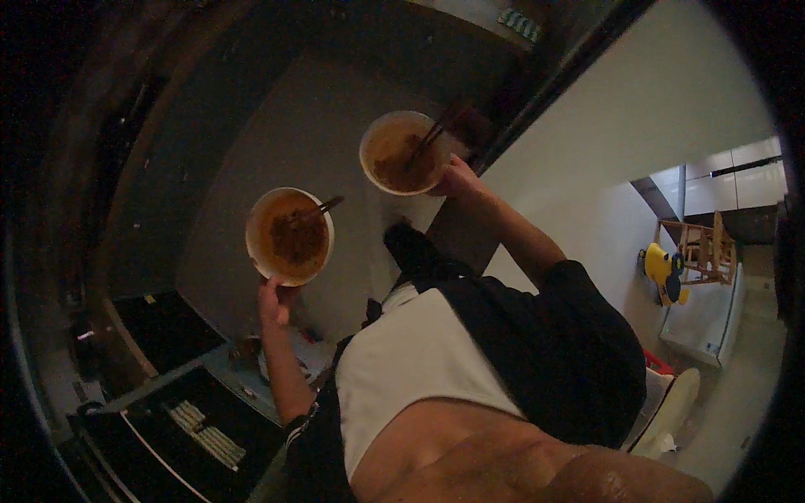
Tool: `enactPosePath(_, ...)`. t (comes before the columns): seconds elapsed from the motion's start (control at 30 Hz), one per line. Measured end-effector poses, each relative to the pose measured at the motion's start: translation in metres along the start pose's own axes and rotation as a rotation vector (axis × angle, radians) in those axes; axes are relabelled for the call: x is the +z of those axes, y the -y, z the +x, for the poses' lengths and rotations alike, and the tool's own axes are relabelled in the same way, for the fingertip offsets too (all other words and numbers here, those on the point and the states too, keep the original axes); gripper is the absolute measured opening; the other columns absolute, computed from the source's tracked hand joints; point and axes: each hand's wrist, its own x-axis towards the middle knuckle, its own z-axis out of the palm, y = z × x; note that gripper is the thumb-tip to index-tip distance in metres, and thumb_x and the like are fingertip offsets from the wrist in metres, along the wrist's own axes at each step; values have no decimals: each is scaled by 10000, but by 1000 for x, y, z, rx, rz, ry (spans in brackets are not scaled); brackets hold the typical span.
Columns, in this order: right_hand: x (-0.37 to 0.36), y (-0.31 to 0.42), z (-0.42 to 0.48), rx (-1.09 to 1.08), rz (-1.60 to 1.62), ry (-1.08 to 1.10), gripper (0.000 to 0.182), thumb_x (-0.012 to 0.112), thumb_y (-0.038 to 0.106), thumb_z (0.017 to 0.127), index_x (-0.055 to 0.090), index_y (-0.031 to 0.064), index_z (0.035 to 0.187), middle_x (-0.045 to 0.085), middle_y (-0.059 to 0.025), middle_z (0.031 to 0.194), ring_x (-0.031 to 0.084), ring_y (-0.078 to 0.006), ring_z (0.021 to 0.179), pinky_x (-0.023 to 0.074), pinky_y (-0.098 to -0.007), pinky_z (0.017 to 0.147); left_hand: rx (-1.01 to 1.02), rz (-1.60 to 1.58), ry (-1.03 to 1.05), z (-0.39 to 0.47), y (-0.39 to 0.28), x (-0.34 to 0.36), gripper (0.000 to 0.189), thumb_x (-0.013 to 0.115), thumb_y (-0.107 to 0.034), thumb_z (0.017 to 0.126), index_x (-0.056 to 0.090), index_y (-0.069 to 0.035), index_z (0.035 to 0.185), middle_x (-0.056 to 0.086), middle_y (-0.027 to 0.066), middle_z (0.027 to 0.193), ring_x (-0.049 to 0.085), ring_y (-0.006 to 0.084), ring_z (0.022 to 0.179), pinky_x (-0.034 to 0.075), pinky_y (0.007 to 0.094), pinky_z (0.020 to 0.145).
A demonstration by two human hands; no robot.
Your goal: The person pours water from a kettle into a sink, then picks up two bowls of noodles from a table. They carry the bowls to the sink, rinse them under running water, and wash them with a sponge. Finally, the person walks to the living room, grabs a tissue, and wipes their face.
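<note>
My left hand (275, 303) grips a pale round bowl (250, 232) from below its near rim. Orange-brown broth and darker food (299, 242) fill the inside, and dark chopsticks (331, 204) lean out over the right edge. Farther forward, my right hand (459, 180) holds a second pale bowl (364, 152) by its right side. That one contains orange-brown soup with solids (393, 160), and a pair of chopsticks (431, 134) rests in it, pointing up and right. Both bowls are held apart in front of my body, tilted toward the camera. Dim light hides what the solids are.
A pale wall or door panel (604, 126) with a dark edge runs along my right. Beyond it are a yellow toy vehicle (659, 267) and a wooden chair (707, 251). Dark panels (166, 333) stand low on the left. A green-striped item (521, 25) lies at the top.
</note>
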Motion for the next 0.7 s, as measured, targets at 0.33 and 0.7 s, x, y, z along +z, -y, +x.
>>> enactPosePath(0.33,-81,68,204,-237,76,-128,395,515,157,744,408,48,1109,506,-112,1018,556,-239,861,505,-327,684,0,78,20,153,-82,94,453,525,-173,767,398,4,1164,489,124,1103,497,264,999,445,380,840)
enactPosePath(0.7,-190,169,357,-265,323,-438,157,492,173,791,482,17,804,519,-142,862,548,-291,807,494,-446,753,-174,123,252,364,-128,213,408,484,-72,761,356,32,1134,486,166,1070,527,311,950,466,449,821)
